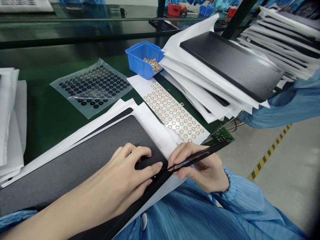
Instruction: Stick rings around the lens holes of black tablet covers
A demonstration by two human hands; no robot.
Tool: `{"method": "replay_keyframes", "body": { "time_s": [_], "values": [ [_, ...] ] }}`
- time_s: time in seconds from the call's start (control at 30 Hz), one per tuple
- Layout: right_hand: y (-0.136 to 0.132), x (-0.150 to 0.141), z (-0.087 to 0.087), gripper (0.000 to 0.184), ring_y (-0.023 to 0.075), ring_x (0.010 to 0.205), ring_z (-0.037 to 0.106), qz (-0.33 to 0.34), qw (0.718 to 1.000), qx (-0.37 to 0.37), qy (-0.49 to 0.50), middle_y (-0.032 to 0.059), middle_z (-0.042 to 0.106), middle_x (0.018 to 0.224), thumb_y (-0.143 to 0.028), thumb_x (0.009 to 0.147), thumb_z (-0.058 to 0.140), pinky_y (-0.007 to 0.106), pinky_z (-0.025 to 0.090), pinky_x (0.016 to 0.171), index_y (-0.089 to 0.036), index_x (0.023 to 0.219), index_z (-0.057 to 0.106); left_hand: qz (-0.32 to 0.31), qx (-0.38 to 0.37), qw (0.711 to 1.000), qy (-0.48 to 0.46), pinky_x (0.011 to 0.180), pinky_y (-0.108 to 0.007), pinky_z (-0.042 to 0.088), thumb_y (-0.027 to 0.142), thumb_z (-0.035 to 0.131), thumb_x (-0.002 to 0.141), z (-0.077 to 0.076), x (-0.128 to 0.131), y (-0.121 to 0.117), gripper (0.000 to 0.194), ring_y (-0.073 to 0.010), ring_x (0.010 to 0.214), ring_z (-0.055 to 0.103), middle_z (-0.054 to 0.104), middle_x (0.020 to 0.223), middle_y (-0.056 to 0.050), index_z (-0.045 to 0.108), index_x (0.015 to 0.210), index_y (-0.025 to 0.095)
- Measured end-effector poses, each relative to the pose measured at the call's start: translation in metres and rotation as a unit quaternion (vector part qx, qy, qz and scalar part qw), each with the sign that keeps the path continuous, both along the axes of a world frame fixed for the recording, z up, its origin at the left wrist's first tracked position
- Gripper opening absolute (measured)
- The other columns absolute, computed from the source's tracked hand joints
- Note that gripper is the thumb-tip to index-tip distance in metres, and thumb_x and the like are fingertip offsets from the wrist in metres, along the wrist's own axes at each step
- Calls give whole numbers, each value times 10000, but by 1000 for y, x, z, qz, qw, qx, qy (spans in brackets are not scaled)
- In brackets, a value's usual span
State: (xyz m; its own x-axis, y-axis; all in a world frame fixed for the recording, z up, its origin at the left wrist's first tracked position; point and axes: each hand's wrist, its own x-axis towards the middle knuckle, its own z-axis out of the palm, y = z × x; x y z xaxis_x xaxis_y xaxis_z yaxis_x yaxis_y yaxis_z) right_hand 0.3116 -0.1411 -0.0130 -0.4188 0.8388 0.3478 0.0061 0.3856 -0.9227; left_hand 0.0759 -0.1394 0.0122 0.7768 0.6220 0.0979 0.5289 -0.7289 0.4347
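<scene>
Black panel lies slantwise before me, from the near left to the middle, over white sheets. My left hand rests on its right end, fingers bent and a little apart, tips down by the corner; whether they pinch anything small there, I can't quite tell. My right hand grips black tweezers, their points at that same corner. Farther off, a pale sheet of gold rings slants toward a blue bin of small loose pieces; left of it lies clear film with black rings. At far right, another panel tops a stack.
</scene>
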Motion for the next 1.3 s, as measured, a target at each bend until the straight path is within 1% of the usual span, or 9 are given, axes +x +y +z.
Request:
{"method": "replay_keyframes", "body": {
  "time_s": [0.3, 0.47, 0.63, 0.73, 0.83, 0.93, 1.1, 1.2, 1.3],
  "values": [
    [-1, -5, -3, 80, 169, 682, 652, -37, 999, 20, -20, 48, 662, 744, -180, 789, 692, 291, 551, 622, -167, 825, 621, 5, 7, 1000, 3, 763, -330, 463, 151, 377, 933, 0, 0, 0, 370, -228, 1003, 425, 446, 1169, -91, 546, 1234, 281],
    [-1, -9, -5, 40, 148, 593, 647, -70, 996, -36, 51, 40, 641, 753, -196, 837, 633, 273, 546, 521, -169, 827, 605, 3, -21, 1000, -10, 767, -317, 471, 166, 385, 941, 1, -2, 0, 337, -222, 1013, 430, 440, 1157, -90, 545, 1217, 270],
    [14, -9, 24, 133, 154, 592, 651, -106, 993, -22, 44, 36, 636, 714, -277, 850, 628, 299, 550, 562, -166, 780, 605, -10, -29, 999, -16, 773, -329, 462, 152, 371, 945, 1, -5, 3, 330, -223, 1015, 432, 427, 1177, -104, 538, 1214, 246],
    [36, -18, 47, 145, 153, 598, 651, -85, 996, 6, -6, 37, 634, 736, -299, 825, 654, 301, 553, 574, -178, 757, 610, -29, -24, 999, 9, 822, -363, 455, 170, 378, 946, 4, -10, 3, 345, -243, 1052, 412, 428, 1199, -104, 504, 1255, 257],
    [69, -47, 62, 191, 153, 592, 657, -43, 997, 34, -62, 14, 626, 698, -344, 797, 673, 282, 549, 567, -187, 729, 588, -25, -11, 999, 44, 851, -395, 445, 193, 400, 942, 8, -18, 0, 359, -245, 1027, 416, 441, 1227, -95, 482, 1282, 273],
    [106, -96, 62, 194, 158, 566, 665, 13, 993, 61, -103, -1, 619, 634, -306, 785, 676, 260, 531, 541, -170, 711, 558, -7, 13, 998, 55, 842, -392, 443, 202, 423, 929, 11, -24, -4, 353, -238, 983, 429, 468, 1224, -86, 490, 1270, 262],
    [154, -175, 44, 142, 157, 572, 679, 59, 982, 84, -160, -1, 632, 600, -218, 798, 626, 232, 521, 552, -164, 716, 523, -9, 59, 997, 45, 833, -353, 434, 232, 436, 923, 10, -25, -5, 292, -218, 940, 444, 505, 1162, -69, 545, 1194, 222],
    [170, -197, 31, 140, 157, 581, 683, 58, 977, 91, -183, 7, 648, 614, -203, 803, 611, 233, 528, 576, -168, 703, 520, -15, 79, 996, 37, 801, -350, 436, 262, 436, 923, 7, -26, -4, 286, -220, 919, 447, 500, 1158, -67, 546, 1185, 223],
    [177, -204, 19, 126, 164, 588, 686, 69, 970, 103, -209, 17, 662, 624, -183, 800, 611, 242, 528, 589, -168, 701, 534, -23, 88, 995, 32, 772, -348, 434, 280, 437, 921, 4, -27, -3, 288, -221, 895, 443, 503, 1135, -62, 543, 1182, 220]
  ]
}}
